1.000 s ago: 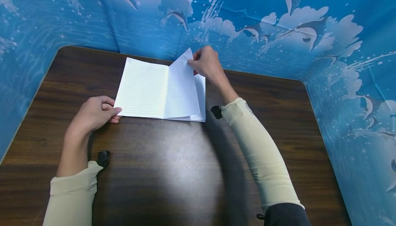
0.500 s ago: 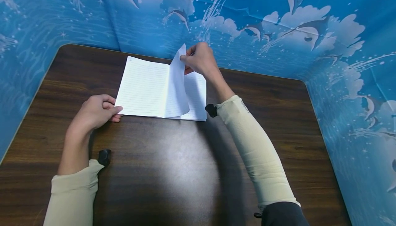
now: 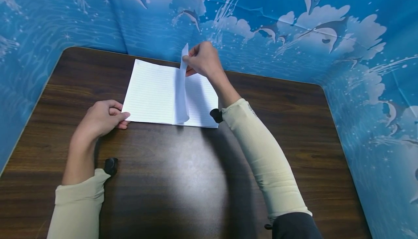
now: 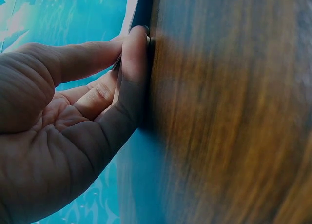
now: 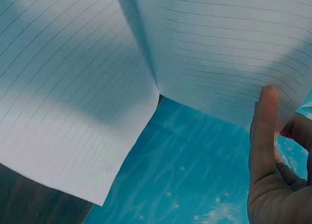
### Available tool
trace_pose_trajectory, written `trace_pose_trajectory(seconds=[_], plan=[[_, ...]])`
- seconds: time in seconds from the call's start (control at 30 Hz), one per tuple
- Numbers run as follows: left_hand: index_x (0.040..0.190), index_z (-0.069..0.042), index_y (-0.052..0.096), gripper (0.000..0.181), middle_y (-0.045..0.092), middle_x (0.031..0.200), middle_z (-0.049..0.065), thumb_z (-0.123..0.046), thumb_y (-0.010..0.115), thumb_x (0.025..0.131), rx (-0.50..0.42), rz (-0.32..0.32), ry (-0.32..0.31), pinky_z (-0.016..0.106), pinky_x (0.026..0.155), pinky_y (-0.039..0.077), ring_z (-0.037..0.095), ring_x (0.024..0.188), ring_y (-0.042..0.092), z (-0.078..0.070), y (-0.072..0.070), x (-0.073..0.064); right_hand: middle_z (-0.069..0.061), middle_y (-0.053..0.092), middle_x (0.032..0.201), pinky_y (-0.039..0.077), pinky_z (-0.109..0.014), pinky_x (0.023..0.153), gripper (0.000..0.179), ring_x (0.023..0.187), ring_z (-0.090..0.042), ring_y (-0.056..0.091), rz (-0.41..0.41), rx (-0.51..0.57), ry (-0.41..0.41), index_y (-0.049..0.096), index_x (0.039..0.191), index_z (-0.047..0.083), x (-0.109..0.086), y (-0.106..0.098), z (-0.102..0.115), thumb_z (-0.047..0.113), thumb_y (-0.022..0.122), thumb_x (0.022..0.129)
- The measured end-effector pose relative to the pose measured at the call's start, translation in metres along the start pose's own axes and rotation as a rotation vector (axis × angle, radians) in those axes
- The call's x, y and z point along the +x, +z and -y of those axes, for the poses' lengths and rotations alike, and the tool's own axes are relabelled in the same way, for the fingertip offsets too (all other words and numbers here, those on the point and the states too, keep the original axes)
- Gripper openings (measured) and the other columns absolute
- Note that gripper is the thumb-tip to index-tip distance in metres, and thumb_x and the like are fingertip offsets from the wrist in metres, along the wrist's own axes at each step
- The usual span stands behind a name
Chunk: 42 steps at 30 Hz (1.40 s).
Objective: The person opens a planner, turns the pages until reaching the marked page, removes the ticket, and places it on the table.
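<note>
An open notebook (image 3: 151, 90) with lined white pages lies near the table's far edge. My left hand (image 3: 102, 119) pinches its lower left corner, thumb on top and fingers beneath; the left wrist view shows this hand (image 4: 87, 102) at the edge, close to the tabletop. With thumb and fingers my right hand (image 3: 204, 60) pinches the upper outer corner of one page (image 3: 182, 90), which stands nearly upright and bends along the middle fold. In the right wrist view, the raised page (image 5: 229, 53) rises from the fold, with lined paper below it.
The dark wood table (image 3: 156, 181) has rounded far corners. A blue cloth with dolphins (image 3: 261, 24) hangs behind it and along its sides, close to the far edge where the right hand works.
My right hand has moved left with the pinched page, lifting it from a slant to nearly upright. More of the right-hand page beneath shows. The left hand has stayed on its corner.
</note>
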State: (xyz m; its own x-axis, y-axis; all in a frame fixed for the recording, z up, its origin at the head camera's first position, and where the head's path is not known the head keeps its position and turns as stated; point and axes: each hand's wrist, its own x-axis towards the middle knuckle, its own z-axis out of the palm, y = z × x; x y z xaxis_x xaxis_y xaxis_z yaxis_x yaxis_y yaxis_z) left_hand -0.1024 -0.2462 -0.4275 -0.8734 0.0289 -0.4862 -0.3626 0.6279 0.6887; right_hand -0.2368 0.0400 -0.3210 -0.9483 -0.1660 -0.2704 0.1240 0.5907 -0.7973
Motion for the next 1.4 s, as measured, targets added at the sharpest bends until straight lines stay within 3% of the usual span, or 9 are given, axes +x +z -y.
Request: trace_pose_trajectory(seconds=[0.43,0.6,0.7,0.77,0.87,1.0,1.23,1.4], plan=[[0.148,0.013,0.042,0.056,0.078,0.087,0.004,-0.022,0.062,0.111,-0.003,0.000,0.007,0.061,0.106,0.048,0.013,0.073,0.077,0.000,0.000,0.000,-0.020,0.079,0.103,0.063,-0.025,0.080,0.015,0.077,-0.023,0.083,-0.008,0.072,0.021,0.065,0.098,0.001,0.006,0.020,0.012,0.013,0.068,0.106],[0.147,0.013,0.043,0.055,0.078,0.088,0.003,-0.023,0.062,0.111,0.005,-0.001,0.002,0.041,0.089,0.055,0.012,0.073,0.077,0.000,-0.001,0.001,-0.020,0.079,0.099,0.063,-0.025,0.076,0.015,0.074,-0.025,0.082,-0.027,0.130,0.019,0.067,0.101,-0.001,0.008,0.028,0.014,0.013,0.069,0.106],[0.147,0.013,0.044,0.055,0.078,0.089,0.003,-0.023,0.062,0.111,0.011,0.001,-0.003,0.029,0.080,0.051,0.012,0.073,0.077,-0.001,-0.001,0.001,-0.021,0.078,0.100,0.064,-0.026,0.073,0.014,0.073,-0.025,0.081,-0.033,0.177,0.011,0.067,0.103,-0.002,0.010,0.032,0.013,0.012,0.069,0.106],[0.147,0.013,0.043,0.054,0.078,0.089,0.003,-0.023,0.062,0.111,0.009,0.006,-0.005,0.029,0.081,0.051,0.012,0.073,0.077,-0.001,0.000,0.001,-0.021,0.079,0.100,0.064,-0.026,0.072,0.014,0.072,-0.026,0.081,-0.035,0.197,0.012,0.066,0.102,-0.001,0.011,0.035,0.013,0.012,0.068,0.106],[0.147,0.013,0.043,0.054,0.078,0.088,0.003,-0.022,0.062,0.111,0.012,0.009,0.002,0.040,0.089,0.052,0.011,0.073,0.077,-0.002,0.000,0.001,-0.021,0.079,0.102,0.064,-0.028,0.073,0.012,0.072,-0.026,0.081,-0.032,0.212,0.017,0.065,0.102,0.000,0.013,0.041,0.013,0.011,0.068,0.106],[0.147,0.014,0.043,0.053,0.079,0.089,0.004,-0.021,0.061,0.111,0.013,0.003,0.006,0.050,0.097,0.050,0.011,0.073,0.077,-0.003,0.000,0.000,-0.020,0.080,0.101,0.063,-0.026,0.074,0.012,0.073,-0.025,0.081,-0.022,0.205,0.015,0.065,0.105,0.001,0.015,0.052,0.013,0.012,0.067,0.107],[0.147,0.013,0.043,0.053,0.078,0.088,0.003,-0.021,0.061,0.111,0.013,0.007,0.000,0.025,0.077,0.050,0.011,0.073,0.077,-0.002,0.000,0.000,-0.016,0.081,0.095,0.062,-0.021,0.072,0.012,0.070,-0.021,0.081,-0.040,0.188,-0.054,0.067,0.113,0.001,0.017,0.073,0.007,0.012,0.066,0.107],[0.148,0.013,0.043,0.053,0.078,0.087,0.002,-0.021,0.061,0.111,0.009,0.013,-0.007,0.026,0.079,0.048,0.011,0.074,0.077,-0.002,0.000,0.000,-0.013,0.082,0.105,0.056,-0.016,0.071,0.023,0.079,-0.018,0.081,-0.045,0.082,-0.108,0.066,0.127,0.000,0.020,0.088,0.000,0.012,0.065,0.107]])
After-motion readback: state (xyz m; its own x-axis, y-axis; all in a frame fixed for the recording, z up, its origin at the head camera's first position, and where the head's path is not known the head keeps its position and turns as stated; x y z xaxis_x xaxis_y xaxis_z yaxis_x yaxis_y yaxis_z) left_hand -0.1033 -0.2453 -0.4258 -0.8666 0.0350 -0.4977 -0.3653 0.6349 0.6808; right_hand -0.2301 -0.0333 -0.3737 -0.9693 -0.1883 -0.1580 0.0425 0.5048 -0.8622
